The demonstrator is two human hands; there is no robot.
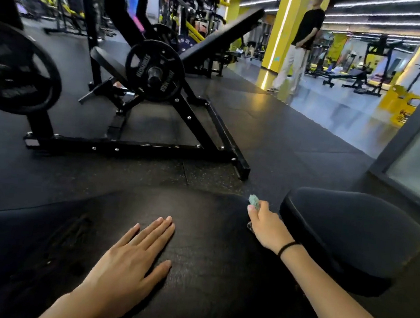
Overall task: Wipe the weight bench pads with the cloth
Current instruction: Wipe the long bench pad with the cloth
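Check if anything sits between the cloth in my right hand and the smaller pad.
Nothing visible does. The right hand holds the cloth at the large pad edge; only a bare gap separates it from the smaller pad.

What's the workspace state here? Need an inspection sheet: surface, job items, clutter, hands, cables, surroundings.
Surface: large black pad under both hands, scuffed patch toward its left; smaller pad to the right, set apart by a gap.
Job's things: green cloth, bunched, at the large pad's far edge.
Clutter: nothing seen on the pads.
Grippers: left hand rests flat on the large pad, fingers straight; right hand grips the cloth, black band on its wrist.
Cables: nothing seen.
Surroundings: dark rubber floor; black machine loaded with a weight plate ahead; a person standing by a yellow pillar.
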